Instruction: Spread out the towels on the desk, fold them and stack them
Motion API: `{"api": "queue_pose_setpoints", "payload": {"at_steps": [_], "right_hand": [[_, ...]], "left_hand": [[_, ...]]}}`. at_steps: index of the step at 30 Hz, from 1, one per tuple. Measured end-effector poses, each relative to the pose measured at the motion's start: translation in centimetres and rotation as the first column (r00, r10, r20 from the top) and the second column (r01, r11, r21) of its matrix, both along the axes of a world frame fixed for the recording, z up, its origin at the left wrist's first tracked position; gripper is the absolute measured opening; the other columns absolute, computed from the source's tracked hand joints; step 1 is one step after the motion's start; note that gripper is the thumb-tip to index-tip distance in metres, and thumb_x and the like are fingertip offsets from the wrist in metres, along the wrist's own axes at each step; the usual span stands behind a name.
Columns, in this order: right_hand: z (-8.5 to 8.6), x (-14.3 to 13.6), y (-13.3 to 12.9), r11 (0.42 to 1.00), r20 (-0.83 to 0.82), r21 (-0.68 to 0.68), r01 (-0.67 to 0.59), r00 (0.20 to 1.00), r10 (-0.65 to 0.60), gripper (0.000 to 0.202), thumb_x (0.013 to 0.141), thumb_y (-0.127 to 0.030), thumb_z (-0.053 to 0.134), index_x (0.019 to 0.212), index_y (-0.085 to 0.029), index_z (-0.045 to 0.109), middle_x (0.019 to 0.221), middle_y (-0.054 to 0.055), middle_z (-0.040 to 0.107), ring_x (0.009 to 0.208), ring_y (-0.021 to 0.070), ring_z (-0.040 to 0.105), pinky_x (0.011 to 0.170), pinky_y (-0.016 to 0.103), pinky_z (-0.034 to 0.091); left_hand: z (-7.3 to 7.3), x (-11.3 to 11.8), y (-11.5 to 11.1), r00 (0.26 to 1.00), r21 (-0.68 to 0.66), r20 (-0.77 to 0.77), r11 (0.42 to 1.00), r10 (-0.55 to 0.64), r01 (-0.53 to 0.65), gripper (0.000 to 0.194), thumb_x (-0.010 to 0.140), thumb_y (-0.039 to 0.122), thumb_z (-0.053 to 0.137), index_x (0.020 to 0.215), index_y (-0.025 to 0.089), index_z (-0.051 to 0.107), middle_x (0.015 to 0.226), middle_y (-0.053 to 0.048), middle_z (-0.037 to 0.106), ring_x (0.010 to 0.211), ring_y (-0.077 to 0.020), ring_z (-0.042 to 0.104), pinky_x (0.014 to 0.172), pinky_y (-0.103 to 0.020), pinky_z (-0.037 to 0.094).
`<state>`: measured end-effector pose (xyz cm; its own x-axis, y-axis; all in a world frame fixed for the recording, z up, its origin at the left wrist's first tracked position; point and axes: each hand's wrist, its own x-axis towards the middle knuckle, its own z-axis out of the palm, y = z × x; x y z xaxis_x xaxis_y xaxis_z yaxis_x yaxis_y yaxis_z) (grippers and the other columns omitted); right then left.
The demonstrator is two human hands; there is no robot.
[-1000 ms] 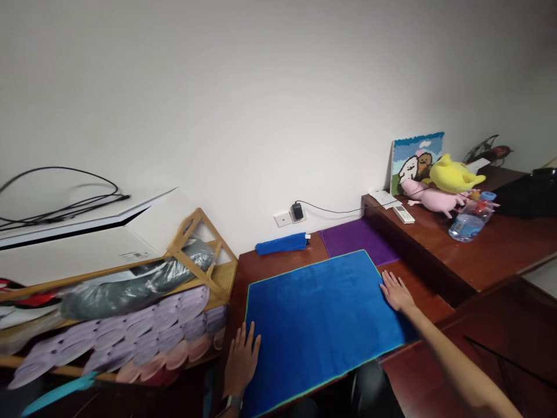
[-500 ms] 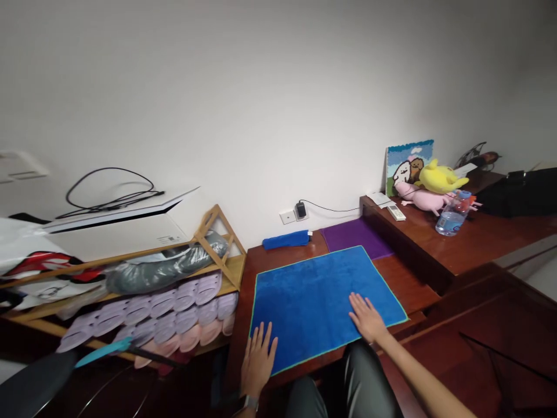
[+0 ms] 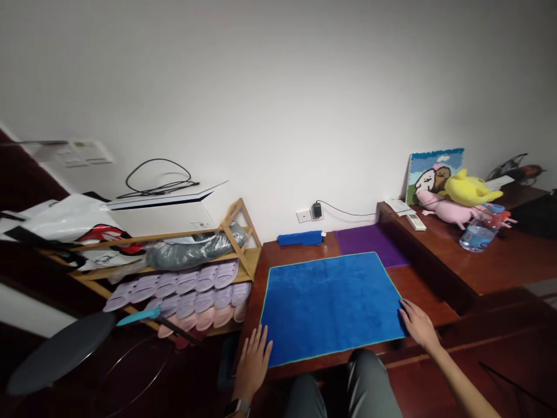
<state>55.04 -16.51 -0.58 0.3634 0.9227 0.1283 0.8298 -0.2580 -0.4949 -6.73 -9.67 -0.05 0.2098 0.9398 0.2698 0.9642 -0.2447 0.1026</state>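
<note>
A blue cloth with a green edge [image 3: 331, 305] lies flat on a low dark wooden table [image 3: 418, 284]. My left hand [image 3: 252, 363] rests flat with fingers spread at the cloth's near left corner. My right hand [image 3: 418, 325] lies open at the cloth's near right corner, fingertips touching its edge. Neither hand holds anything. A purple cloth [image 3: 369, 244] lies flat behind the blue one, and a folded blue cloth [image 3: 300, 238] sits by the wall.
A wooden rack [image 3: 235, 232] with rows of slippers [image 3: 187, 290] stands at the left. A raised wooden shelf [image 3: 491, 261] at the right carries plush toys [image 3: 461, 197], a water bottle [image 3: 481, 232] and a remote [image 3: 415, 220]. A charger [image 3: 317, 210] is plugged into the wall. My knees [image 3: 348, 389] are below the table.
My right hand slid from the middle of the cloth's near part to its near right corner. My left hand stayed at the near left corner. The view shifted as my head moved.
</note>
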Motion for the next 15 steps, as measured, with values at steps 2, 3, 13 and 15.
{"api": "queue_pose_setpoints", "payload": {"at_steps": [2, 3, 13, 15], "right_hand": [[1.0, 1.1, 1.6, 0.999, -0.071, 0.039, 0.006, 0.997, -0.004, 0.071, 0.089, -0.060, 0.029, 0.127, -0.020, 0.075, 0.139, 0.019, 0.067, 0.132, 0.0372, 0.061, 0.116, 0.052, 0.044], [1.5, 1.7, 2.7, 0.999, -0.093, 0.050, 0.004, 0.996, 0.000, 0.068, 0.089, -0.057, 0.031, 0.122, -0.019, 0.076, 0.135, 0.020, 0.069, 0.128, 0.0361, 0.063, 0.115, 0.050, 0.046], [5.2, 6.4, 20.9, 0.996, -0.222, 0.079, 0.037, 0.975, -0.019, 0.041, 0.091, -0.033, 0.049, 0.116, -0.020, 0.078, 0.125, 0.012, 0.076, 0.123, 0.0254, 0.067, 0.112, 0.039, 0.048], [4.8, 6.6, 23.8, 0.997, -0.246, 0.064, 0.032, 0.969, -0.015, 0.039, 0.090, -0.034, 0.053, 0.116, -0.021, 0.079, 0.121, 0.011, 0.078, 0.120, 0.0241, 0.069, 0.109, 0.037, 0.049]], "left_hand": [[0.8, 0.6, -0.1, 1.000, 0.077, 0.026, 0.997, -0.008, 0.006, 0.055, 0.105, 0.043, 0.033, 0.147, 0.020, 0.059, 0.156, -0.010, 0.057, 0.146, -0.0284, 0.051, 0.120, -0.051, 0.043], [1.4, 1.6, -0.1, 0.999, 0.120, 0.045, 0.993, -0.023, 0.017, 0.052, 0.105, 0.042, 0.034, 0.142, 0.020, 0.064, 0.151, -0.011, 0.062, 0.142, -0.0287, 0.055, 0.118, -0.051, 0.045], [6.7, 30.6, -3.1, 0.797, 0.026, 0.144, 0.807, -0.587, 0.590, 0.034, 0.095, 0.028, 0.062, 0.129, 0.032, 0.068, 0.106, -0.005, 0.074, 0.097, -0.0236, 0.068, 0.089, -0.037, 0.056], [6.0, 36.7, -3.8, 0.754, 0.003, 0.178, 0.766, -0.633, 0.642, 0.036, 0.092, 0.034, 0.067, 0.129, 0.033, 0.068, 0.103, -0.006, 0.072, 0.098, -0.0250, 0.066, 0.090, -0.038, 0.054]]}}
